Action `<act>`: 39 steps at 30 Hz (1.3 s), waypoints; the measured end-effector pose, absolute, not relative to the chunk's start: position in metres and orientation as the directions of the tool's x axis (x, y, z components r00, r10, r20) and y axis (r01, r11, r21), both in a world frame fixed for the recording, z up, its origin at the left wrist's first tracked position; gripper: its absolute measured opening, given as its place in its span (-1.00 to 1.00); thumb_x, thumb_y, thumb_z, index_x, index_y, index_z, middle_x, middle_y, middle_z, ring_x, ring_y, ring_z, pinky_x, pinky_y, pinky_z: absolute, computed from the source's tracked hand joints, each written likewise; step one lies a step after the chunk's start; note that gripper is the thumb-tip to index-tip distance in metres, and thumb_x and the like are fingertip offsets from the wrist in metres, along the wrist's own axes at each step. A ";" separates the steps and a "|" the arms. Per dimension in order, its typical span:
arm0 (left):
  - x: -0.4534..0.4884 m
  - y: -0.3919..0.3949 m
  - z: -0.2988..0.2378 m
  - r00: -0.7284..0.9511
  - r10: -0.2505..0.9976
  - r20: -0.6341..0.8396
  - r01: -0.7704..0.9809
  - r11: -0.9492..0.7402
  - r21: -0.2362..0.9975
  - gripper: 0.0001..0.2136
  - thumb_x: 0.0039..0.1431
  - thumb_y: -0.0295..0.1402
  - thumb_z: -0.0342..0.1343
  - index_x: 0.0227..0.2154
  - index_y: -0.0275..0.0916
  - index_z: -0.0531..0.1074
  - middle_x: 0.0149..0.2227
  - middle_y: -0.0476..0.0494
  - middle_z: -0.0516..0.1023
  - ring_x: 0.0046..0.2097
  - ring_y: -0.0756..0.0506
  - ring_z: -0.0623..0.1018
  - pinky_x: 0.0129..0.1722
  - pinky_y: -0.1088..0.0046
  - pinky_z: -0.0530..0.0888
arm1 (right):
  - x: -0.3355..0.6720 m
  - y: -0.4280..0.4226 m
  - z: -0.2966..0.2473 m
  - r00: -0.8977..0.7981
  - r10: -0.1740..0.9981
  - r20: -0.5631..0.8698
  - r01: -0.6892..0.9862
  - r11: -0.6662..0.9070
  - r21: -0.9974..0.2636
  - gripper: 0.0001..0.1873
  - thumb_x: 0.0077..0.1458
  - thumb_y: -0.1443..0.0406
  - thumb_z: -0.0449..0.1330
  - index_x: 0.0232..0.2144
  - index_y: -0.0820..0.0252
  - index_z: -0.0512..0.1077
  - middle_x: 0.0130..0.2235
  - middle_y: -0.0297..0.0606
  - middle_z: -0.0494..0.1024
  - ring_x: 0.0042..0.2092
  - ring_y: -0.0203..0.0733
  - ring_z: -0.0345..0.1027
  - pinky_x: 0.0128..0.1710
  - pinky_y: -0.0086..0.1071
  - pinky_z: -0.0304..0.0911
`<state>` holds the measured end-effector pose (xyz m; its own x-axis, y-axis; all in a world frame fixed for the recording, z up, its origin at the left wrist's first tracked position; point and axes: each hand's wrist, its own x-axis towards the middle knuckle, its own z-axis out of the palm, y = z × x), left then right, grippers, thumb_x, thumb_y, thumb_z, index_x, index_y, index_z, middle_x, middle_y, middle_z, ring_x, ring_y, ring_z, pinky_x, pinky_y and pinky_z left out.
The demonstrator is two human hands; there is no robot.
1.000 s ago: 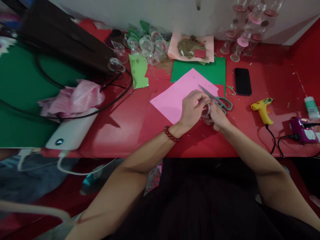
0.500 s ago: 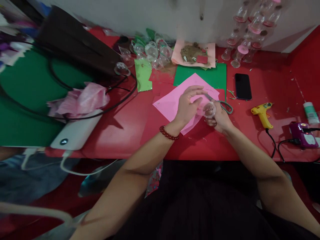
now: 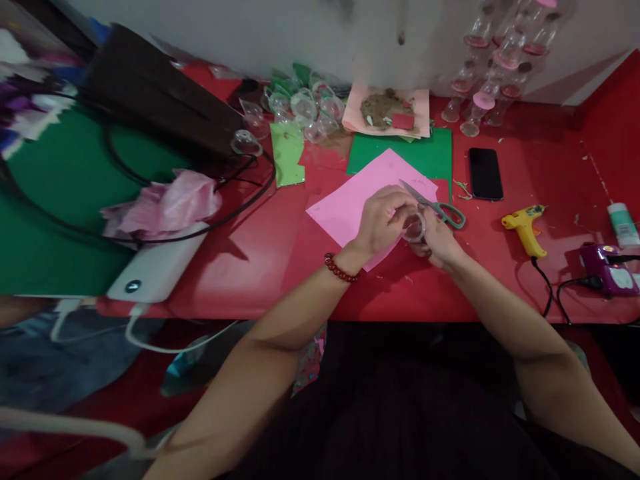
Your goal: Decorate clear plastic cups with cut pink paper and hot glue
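Note:
A small clear plastic piece with a round rim (image 3: 414, 228), like a cut bottle end, is held between my two hands above the table. My left hand (image 3: 383, 217), with a beaded bracelet at the wrist, closes its fingers on the left side of the rim. From the right, my right hand (image 3: 436, 239) grips the same piece, its fingers curled partly underneath and partly hidden. Just beyond my hands lie grey-green-handled scissors (image 3: 440, 208), blades slightly over a pink paper sheet (image 3: 350, 203).
A phone (image 3: 485, 173), a yellow glue gun (image 3: 525, 227) and a purple power adapter (image 3: 606, 270) sit to the right. Several clear plastic pieces (image 3: 305, 103) are heaped at the back, and stacked bottle shapes (image 3: 485, 100) stand back right. A white power bank (image 3: 157, 263) and black cable lie left.
My left hand has come down and inward, its raised fingers now closing on the plastic piece's rim. The piece has tilted and shifted slightly left; more of the scissors shows.

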<state>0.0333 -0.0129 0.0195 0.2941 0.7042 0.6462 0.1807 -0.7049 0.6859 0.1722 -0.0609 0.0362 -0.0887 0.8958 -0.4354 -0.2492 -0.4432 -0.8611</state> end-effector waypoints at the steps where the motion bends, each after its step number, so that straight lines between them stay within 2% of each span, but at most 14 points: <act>1: 0.035 -0.014 0.019 0.287 0.726 0.625 0.185 -0.682 0.707 -0.83 0.27 -0.48 0.16 -0.44 -0.17 0.52 -0.35 -0.07 0.65 -0.28 -0.06 0.59 -0.22 0.33 0.54 | 0.172 -0.061 0.037 -0.089 0.898 -0.431 -0.250 -0.439 -0.863 -0.42 0.43 -0.15 0.06 -0.49 0.08 0.23 -0.66 -0.55 0.13 -0.68 -0.49 -0.22 -0.69 -0.53 -0.30; 4: 0.039 -0.015 0.017 0.244 0.795 0.556 0.145 -0.596 0.789 -0.80 0.30 -0.48 0.13 -0.46 -0.18 0.44 -0.40 -0.06 0.59 -0.33 -0.04 0.55 -0.29 0.38 0.51 | 0.171 -0.061 0.040 -0.089 0.888 -0.451 -0.247 -0.459 -0.853 -0.44 0.45 -0.11 0.05 -0.48 0.10 0.25 -0.66 -0.56 0.11 -0.68 -0.49 -0.23 -0.69 -0.55 -0.29; 7: 0.040 -0.015 0.019 0.259 0.830 0.494 0.087 -0.530 0.844 -0.78 0.39 -0.41 0.10 -0.43 -0.18 0.47 -0.38 -0.08 0.62 -0.33 -0.02 0.56 -0.29 0.40 0.51 | 0.171 -0.062 0.041 -0.076 0.879 -0.471 -0.239 -0.475 -0.847 -0.45 0.51 -0.05 -0.02 -0.46 0.11 0.30 -0.66 -0.55 0.14 -0.69 -0.48 -0.21 -0.70 -0.55 -0.28; 12: 0.035 -0.014 0.028 0.359 0.763 0.537 0.080 -0.599 0.797 -0.83 0.29 -0.35 0.28 -0.45 -0.18 0.56 -0.37 -0.06 0.66 -0.31 -0.02 0.59 -0.25 0.39 0.53 | 0.172 -0.062 0.037 -0.081 0.876 -0.476 -0.232 -0.481 -0.846 -0.40 0.51 -0.10 -0.07 -0.48 0.10 0.27 -0.66 -0.52 0.16 -0.70 -0.48 -0.20 -0.71 -0.55 -0.26; 15: 0.035 -0.016 0.027 0.318 0.771 0.552 0.092 -0.604 0.791 -0.79 0.31 -0.41 0.22 -0.48 -0.17 0.56 -0.41 -0.04 0.65 -0.36 -0.01 0.58 -0.30 0.41 0.52 | 0.173 -0.062 0.033 -0.119 0.874 -0.471 -0.216 -0.486 -0.847 -0.38 0.48 -0.17 -0.05 -0.46 0.11 0.31 -0.66 -0.52 0.17 -0.70 -0.48 -0.20 -0.71 -0.55 -0.25; 18: 0.038 -0.019 0.024 0.266 0.797 0.542 0.121 -0.585 0.802 -0.80 0.29 -0.47 0.20 -0.46 -0.17 0.57 -0.40 -0.04 0.67 -0.35 0.00 0.59 -0.29 0.42 0.53 | 0.172 -0.062 0.032 -0.094 0.896 -0.435 -0.231 -0.444 -0.865 -0.40 0.48 -0.15 -0.05 -0.46 0.10 0.29 -0.64 -0.51 0.19 -0.69 -0.48 -0.19 -0.71 -0.56 -0.24; 21: 0.042 -0.020 0.022 0.209 0.847 0.490 0.134 -0.521 0.843 -0.81 0.27 -0.48 0.22 -0.47 -0.18 0.55 -0.41 -0.04 0.67 -0.35 0.00 0.59 -0.29 0.43 0.53 | 0.170 -0.063 0.034 -0.074 0.905 -0.420 -0.231 -0.425 -0.875 -0.42 0.51 -0.09 -0.05 -0.47 0.11 0.28 -0.65 -0.51 0.19 -0.69 -0.48 -0.20 -0.71 -0.57 -0.24; 24: 0.041 -0.016 0.021 0.138 0.915 0.379 0.077 -0.392 0.917 -0.78 0.32 -0.45 0.20 -0.48 -0.20 0.50 -0.48 0.00 0.58 -0.44 0.03 0.52 -0.38 0.47 0.49 | 0.169 -0.065 0.039 -0.099 0.898 -0.429 -0.220 -0.440 -0.871 -0.44 0.53 -0.02 -0.07 -0.45 0.13 0.34 -0.66 -0.53 0.15 -0.68 -0.48 -0.22 -0.70 -0.58 -0.25; 28: 0.038 -0.009 0.018 0.118 0.947 0.299 -0.012 -0.300 0.954 -0.77 0.36 -0.43 0.18 -0.46 -0.21 0.49 -0.50 0.00 0.55 -0.44 0.04 0.53 -0.38 0.50 0.52 | 0.171 -0.064 0.043 -0.130 0.893 -0.430 -0.259 -0.449 -0.855 -0.46 0.49 -0.08 -0.01 -0.42 0.12 0.36 -0.65 -0.57 0.09 -0.67 -0.47 -0.25 -0.68 -0.56 -0.24; 31: 0.038 -0.008 0.017 0.179 0.923 0.340 -0.021 -0.342 0.939 -0.85 0.41 -0.42 0.11 -0.26 -0.20 0.59 -0.36 -0.06 0.66 -0.34 0.01 0.61 -0.26 0.43 0.59 | 0.174 -0.062 0.043 -0.093 0.898 -0.430 -0.279 -0.439 -0.854 -0.45 0.43 -0.16 0.05 -0.43 0.09 0.31 -0.64 -0.57 0.10 -0.66 -0.46 -0.24 -0.68 -0.54 -0.26; 33: 0.037 -0.010 0.019 0.201 0.888 0.414 0.003 -0.423 0.906 -0.87 0.39 -0.41 0.15 -0.18 -0.17 0.61 -0.22 -0.10 0.71 -0.22 -0.02 0.64 -0.15 0.38 0.60 | 0.176 -0.061 0.042 -0.065 0.903 -0.424 -0.277 -0.425 -0.862 -0.43 0.41 -0.19 0.04 -0.43 0.08 0.28 -0.64 -0.57 0.10 -0.67 -0.45 -0.25 -0.68 -0.52 -0.29; 36: 0.035 -0.012 0.023 0.229 0.836 0.499 0.087 -0.529 0.844 -0.94 0.25 -0.43 0.29 -0.32 -0.15 0.62 -0.20 -0.09 0.72 -0.17 -0.05 0.63 -0.14 0.38 0.57 | 0.175 -0.060 0.040 -0.040 0.916 -0.399 -0.270 -0.395 -0.878 -0.43 0.42 -0.19 0.03 -0.44 0.07 0.28 -0.65 -0.56 0.12 -0.67 -0.45 -0.25 -0.69 -0.51 -0.28; 39: 0.035 -0.015 0.026 0.239 0.819 0.522 0.154 -0.563 0.812 -0.86 0.20 -0.53 0.26 -0.43 -0.16 0.58 -0.33 -0.05 0.68 -0.26 -0.05 0.59 -0.19 0.36 0.54 | 0.173 -0.061 0.038 -0.036 0.922 -0.386 -0.245 -0.383 -0.891 -0.46 0.45 -0.13 0.00 -0.43 0.09 0.30 -0.64 -0.54 0.15 -0.67 -0.45 -0.23 -0.69 -0.50 -0.26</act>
